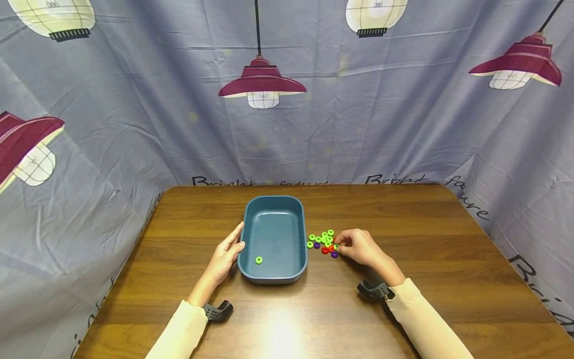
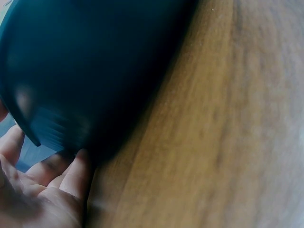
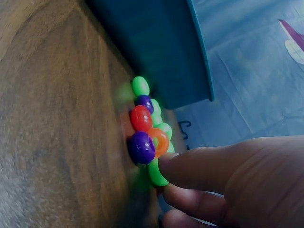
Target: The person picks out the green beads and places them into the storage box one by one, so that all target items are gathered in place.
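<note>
A blue-green rectangular bin (image 1: 272, 277) stands on the wooden table with one small green ring (image 1: 258, 260) inside, near its front left corner. My left hand (image 1: 224, 257) lies along the bin's left side, its fingers extended and touching the wall; the left wrist view has the fingertips (image 2: 80, 159) against the outside. To the bin's right, my right hand (image 1: 358, 247) is at the edge of a small pile of rings, thumb and fingertips pinching a green ring (image 3: 157, 173). Beside it lie a purple ring (image 3: 141, 147), an orange-red ring (image 3: 160, 141) and a red ring (image 3: 141, 118).
Several more green rings (image 1: 325, 235) and another purple ring (image 1: 317, 245) lie close together between the bin and my right hand. Behind the wooden table (image 1: 381, 209) hangs a grey-blue curtain (image 1: 341, 139) printed with lamps. Dark bands are on both wrists.
</note>
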`<move>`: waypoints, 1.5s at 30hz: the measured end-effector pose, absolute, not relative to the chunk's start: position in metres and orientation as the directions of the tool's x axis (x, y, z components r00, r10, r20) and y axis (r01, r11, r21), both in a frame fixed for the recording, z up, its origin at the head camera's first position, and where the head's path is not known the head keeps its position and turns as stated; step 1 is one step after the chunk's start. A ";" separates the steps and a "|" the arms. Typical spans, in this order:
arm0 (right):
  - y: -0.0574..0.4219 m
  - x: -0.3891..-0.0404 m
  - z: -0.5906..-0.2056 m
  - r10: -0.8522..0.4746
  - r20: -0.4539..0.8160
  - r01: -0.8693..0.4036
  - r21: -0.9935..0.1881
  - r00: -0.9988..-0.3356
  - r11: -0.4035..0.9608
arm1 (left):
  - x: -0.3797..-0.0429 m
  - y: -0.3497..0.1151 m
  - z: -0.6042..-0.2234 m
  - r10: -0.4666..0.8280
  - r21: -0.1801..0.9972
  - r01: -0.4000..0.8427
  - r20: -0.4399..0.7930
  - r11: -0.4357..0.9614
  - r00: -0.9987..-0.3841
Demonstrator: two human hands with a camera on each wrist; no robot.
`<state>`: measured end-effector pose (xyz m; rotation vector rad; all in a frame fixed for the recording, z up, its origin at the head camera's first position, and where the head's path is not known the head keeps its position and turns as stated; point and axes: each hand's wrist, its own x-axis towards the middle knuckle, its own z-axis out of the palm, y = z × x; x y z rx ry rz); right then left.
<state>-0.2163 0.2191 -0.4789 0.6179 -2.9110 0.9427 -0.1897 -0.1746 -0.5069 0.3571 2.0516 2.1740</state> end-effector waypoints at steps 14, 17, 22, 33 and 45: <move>0.219 -0.219 -0.486 -0.363 0.144 -0.378 -0.562 -0.921 0.736 | -0.190 -0.175 -0.508 0.251 0.996 0.062 0.078 -0.072 -0.965; 0.218 -0.219 -0.487 -0.363 0.148 -0.382 -0.550 -0.920 0.743 | -0.190 -0.175 -0.507 0.249 0.995 0.061 0.078 -0.073 -0.965; 0.218 -0.218 -0.487 -0.371 0.161 -0.398 -0.526 -0.914 0.752 | -0.190 -0.175 -0.507 0.246 0.995 0.073 0.087 -0.062 -0.965; 0.218 -0.218 -0.489 -0.380 0.164 -0.408 -0.517 -0.910 0.752 | -0.189 -0.175 -0.506 0.247 0.997 0.055 0.067 -0.056 -0.967; 0.219 -0.220 -0.483 -0.382 0.152 -0.402 -0.527 -0.912 0.749 | -0.190 -0.175 -0.507 0.255 0.996 0.069 0.079 -0.047 -0.964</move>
